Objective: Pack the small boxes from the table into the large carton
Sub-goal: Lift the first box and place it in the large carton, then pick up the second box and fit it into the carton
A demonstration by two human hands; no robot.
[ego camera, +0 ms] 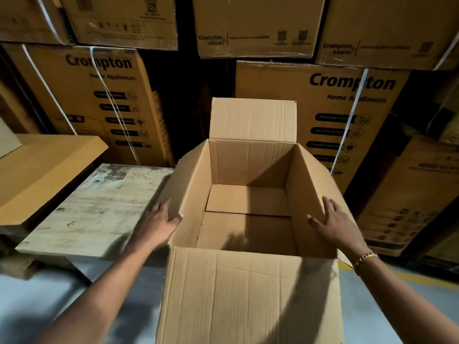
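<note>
Preparation: left hand (161, 223) and right hand (334, 225), fingers flat, are bracing the empty large carton (248, 294); fetching small boxes likely comes next.

The left hand (161, 223) was blurred, its fingers indistinct. The near flap of the large carton (248, 165) ran off the bottom edge; small print on the stacked cartons (347, 108) was unreadable.

bench (99, 209): pale wooden top, stained and scuffed, left of centre | tan board (44, 170): higher, at left, near corner over the bench's left edge, pale cardboard sheet (7, 142) at its far end | open carton (248, 294): just beside the bench's right edge, base hidden | floor (119, 294): grey, yellow line (397, 276) at right
</note>
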